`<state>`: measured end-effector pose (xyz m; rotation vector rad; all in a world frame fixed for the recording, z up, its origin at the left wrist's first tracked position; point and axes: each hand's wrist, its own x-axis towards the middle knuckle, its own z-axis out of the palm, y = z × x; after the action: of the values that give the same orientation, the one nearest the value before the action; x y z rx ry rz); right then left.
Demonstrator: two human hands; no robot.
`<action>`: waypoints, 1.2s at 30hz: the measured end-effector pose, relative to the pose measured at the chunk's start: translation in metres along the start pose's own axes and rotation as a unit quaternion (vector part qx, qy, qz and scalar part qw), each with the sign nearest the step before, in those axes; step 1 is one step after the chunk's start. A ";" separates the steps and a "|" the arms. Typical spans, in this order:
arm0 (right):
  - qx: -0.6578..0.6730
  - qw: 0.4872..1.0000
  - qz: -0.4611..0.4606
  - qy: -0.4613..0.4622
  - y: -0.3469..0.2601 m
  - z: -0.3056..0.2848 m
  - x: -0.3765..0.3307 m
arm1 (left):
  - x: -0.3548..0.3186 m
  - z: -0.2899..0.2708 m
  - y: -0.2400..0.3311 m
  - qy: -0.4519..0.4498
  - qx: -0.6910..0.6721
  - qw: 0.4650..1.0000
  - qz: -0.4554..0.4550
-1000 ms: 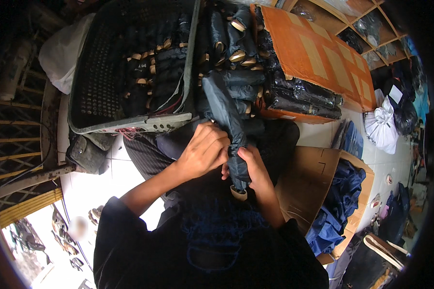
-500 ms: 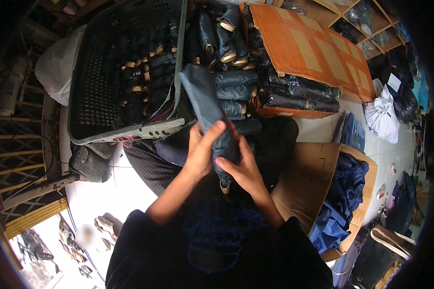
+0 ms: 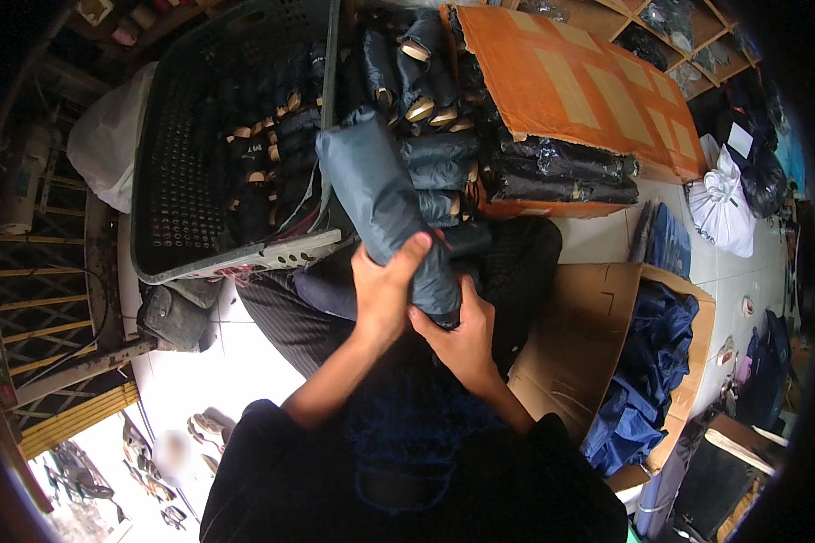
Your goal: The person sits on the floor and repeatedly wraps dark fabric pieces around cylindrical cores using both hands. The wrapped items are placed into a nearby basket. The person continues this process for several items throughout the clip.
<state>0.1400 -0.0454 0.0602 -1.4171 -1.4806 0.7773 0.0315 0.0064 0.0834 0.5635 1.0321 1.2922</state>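
Note:
Between my two hands a rolled dark grey nylon bundle [image 3: 371, 181] slants from upper left to lower right. My left hand [image 3: 388, 285] is closed around its lower left side, with the thumb lying on top. My right hand [image 3: 462, 330] grips the lower end from the right, thumb against the cloth. The bundle's upper end reaches just beside the rim of a dark plastic basket [image 3: 235, 267]. Similar grey rolls [image 3: 439, 149] are stacked just beyond my hands, and several show light tan ends.
The basket holds many dark rolls [image 3: 290, 136]. An orange taped carton [image 3: 589, 90] stands at the back right, packed with black wrapped rolls. An open cardboard box [image 3: 570, 344] with blue cloth [image 3: 638, 380] is at my right. Sandals [image 3: 210, 427] lie on the lower left floor.
The bundle has turned, so its wider face shows and its upper end sits slightly further left. The light tan piece at its lower end is no longer visible. Both hands keep hold.

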 end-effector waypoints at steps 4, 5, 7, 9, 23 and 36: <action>-0.014 1.000 -0.021 0.001 -0.002 0.002 0.003 | -0.010 -0.011 -0.018 -0.058 -0.063 0.995 -0.047; -0.016 1.000 -0.021 -0.009 -0.001 0.002 0.002 | -0.008 -0.018 -0.015 -0.077 -0.060 0.994 -0.044; 0.056 0.995 0.019 -0.075 0.003 -0.004 0.000 | 0.004 -0.030 -0.013 -0.132 -0.055 0.989 -0.039; 0.221 0.967 0.057 -0.114 0.006 -0.003 0.001 | 0.020 -0.046 -0.011 -0.197 -0.104 0.975 -0.013; 0.306 0.947 0.088 -0.050 0.021 0.004 -0.006 | 0.014 -0.002 0.009 -0.025 -0.070 0.997 0.021; 0.313 0.924 0.203 -0.078 0.016 -0.011 -0.005 | -0.017 -0.005 -0.027 -0.075 -0.025 0.997 -0.010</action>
<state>0.1556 -0.0496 0.0489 -1.1790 -0.9115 1.4990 0.0418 -0.0174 0.0636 0.6004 0.8768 1.2354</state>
